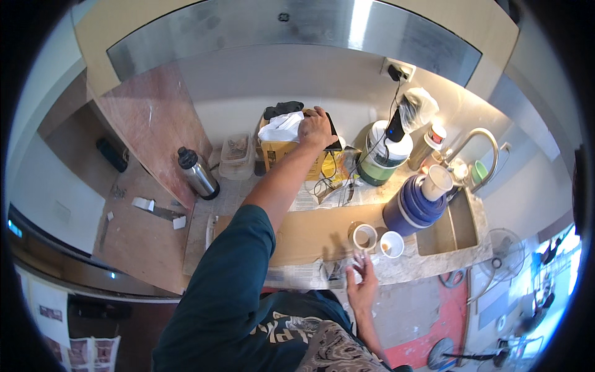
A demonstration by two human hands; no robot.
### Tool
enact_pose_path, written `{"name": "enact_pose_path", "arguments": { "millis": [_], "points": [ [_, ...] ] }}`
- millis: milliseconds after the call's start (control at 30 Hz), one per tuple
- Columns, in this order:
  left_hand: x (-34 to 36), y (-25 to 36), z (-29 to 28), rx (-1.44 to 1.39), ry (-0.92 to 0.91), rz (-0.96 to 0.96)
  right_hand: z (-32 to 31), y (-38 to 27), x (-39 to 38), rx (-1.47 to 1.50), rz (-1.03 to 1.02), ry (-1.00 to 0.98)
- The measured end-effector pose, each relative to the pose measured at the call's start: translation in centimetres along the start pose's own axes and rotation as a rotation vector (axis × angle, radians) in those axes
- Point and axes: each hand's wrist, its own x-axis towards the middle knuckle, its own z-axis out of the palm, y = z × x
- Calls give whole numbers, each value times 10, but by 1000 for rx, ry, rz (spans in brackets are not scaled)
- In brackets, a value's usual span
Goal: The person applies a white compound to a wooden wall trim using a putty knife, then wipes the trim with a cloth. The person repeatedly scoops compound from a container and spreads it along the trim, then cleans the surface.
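Observation:
My left arm stretches forward to a yellow cardboard box (pixel 273 155) by the back wall. My left hand (pixel 317 130) is bent over the box's top, beside a white cloth (pixel 282 126) and a dark bundle (pixel 284 110). Its fingers curl down onto something dark that I cannot make out. Near the counter's front edge, my right hand (pixel 362 282) is open with its fingers stretched out. Its fingertips are just short of a round, tan-rimmed thing (pixel 363 237), a cup or a tape roll. Right of that stands a white cup (pixel 392 244) with a brown stain inside.
A blue jug (pixel 409 208) with an upturned pale cup (pixel 437 181) stands left of the sink (pixel 458 232) and tap. Behind it is a white-and-green bucket (pixel 384 155). A steel flask (pixel 198 173) and a plastic tub (pixel 237 158) are left. Cardboard (pixel 304 232) covers the counter's middle.

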Motion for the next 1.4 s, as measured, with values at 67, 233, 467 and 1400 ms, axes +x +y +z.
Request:
{"name": "enact_pose_path", "arguments": {
  "millis": [67,233,467,1400],
  "points": [
    [1,3,4,29,55,-75,0,-4,8,-1,-71,-121],
    [-20,35,-22,-24,-204,-201,-23,-9,19,-13,-92,-138],
    [-7,42,-4,-143,65,-379,-74,21,11,-24,43,-117],
    [-249,47,-13,-750,433,84,-63,43,43,13,-151,-610]
  ]
}}
